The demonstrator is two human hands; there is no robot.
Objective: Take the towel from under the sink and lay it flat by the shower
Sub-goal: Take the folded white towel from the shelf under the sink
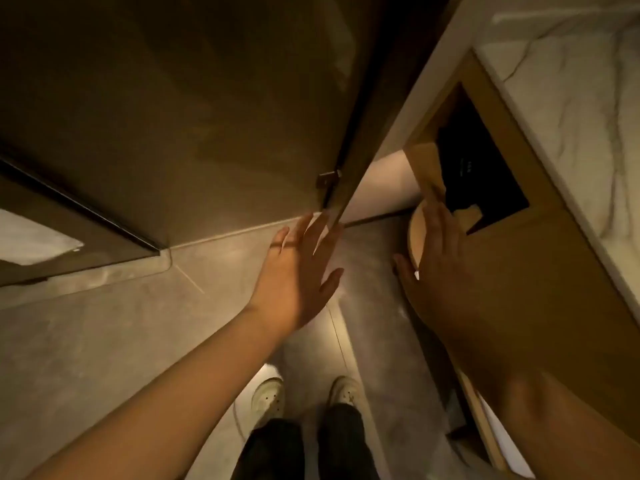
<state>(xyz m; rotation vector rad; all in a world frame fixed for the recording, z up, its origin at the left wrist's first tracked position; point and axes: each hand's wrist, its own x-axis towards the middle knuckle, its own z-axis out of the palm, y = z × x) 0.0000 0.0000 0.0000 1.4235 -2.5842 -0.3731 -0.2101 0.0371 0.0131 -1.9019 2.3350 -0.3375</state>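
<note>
Reaching toward the wooden cabinet [519, 258]
Left hand [298, 271] spread, empty, beside it; right hand [436, 265] straight-fingered, empty, at its opening.

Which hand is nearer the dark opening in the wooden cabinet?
Right. The right hand reaches the lower edge of the dark opening; the left hand hovers farther left over the floor, by the bottom corner of the door.

Both bare forearms extend forward and downward, the bare left hand [298, 271] with straight, spread fingers, the shadowed right hand [433, 268] likewise flat, thumb apart.
</note>
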